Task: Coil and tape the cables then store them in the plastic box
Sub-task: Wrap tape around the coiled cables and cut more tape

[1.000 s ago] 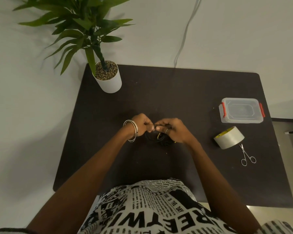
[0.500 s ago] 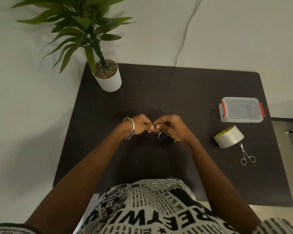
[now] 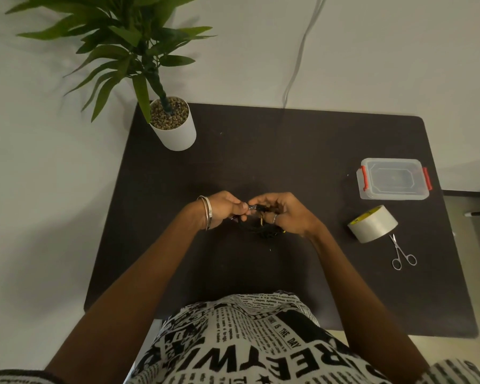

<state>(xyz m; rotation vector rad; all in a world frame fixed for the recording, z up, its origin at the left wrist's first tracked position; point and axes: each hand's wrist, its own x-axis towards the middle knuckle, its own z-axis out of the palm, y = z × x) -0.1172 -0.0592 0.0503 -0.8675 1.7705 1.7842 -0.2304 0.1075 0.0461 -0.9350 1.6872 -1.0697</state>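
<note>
Both hands stay together at mid-desk, much as half a second ago: the left hand pinches the cable's metal end, and the right hand curls round the black cable coil, which has not left the desk. The plastic box, tape roll and scissors remain unmoved at the right.

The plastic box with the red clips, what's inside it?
The plastic box has its lid on. Through the clear lid nothing shows inside, though it is too hazy to be sure. The black cables are not in it; both hands hold them.
</note>
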